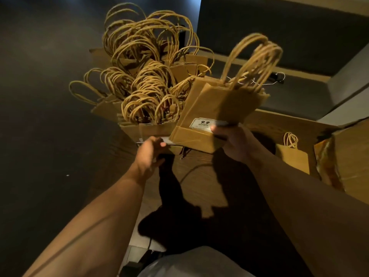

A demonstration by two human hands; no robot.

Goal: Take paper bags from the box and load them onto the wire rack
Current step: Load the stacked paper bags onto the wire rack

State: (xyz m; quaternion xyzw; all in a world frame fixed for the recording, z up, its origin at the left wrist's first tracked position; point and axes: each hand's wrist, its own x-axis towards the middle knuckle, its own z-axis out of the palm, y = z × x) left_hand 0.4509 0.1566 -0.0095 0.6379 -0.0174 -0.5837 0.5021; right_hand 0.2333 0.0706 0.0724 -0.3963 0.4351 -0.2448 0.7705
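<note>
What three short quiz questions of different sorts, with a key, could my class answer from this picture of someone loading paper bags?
1. True or false: the right hand grips a bundle of bags by its bottom end.
2. Where do the bundle's handles point: A) away from the person, B) toward the person, C) straight at the floor?
3. Fill in: the label on the front bag reads ___.

Key
1. True.
2. A.
3. 9.9.
</note>
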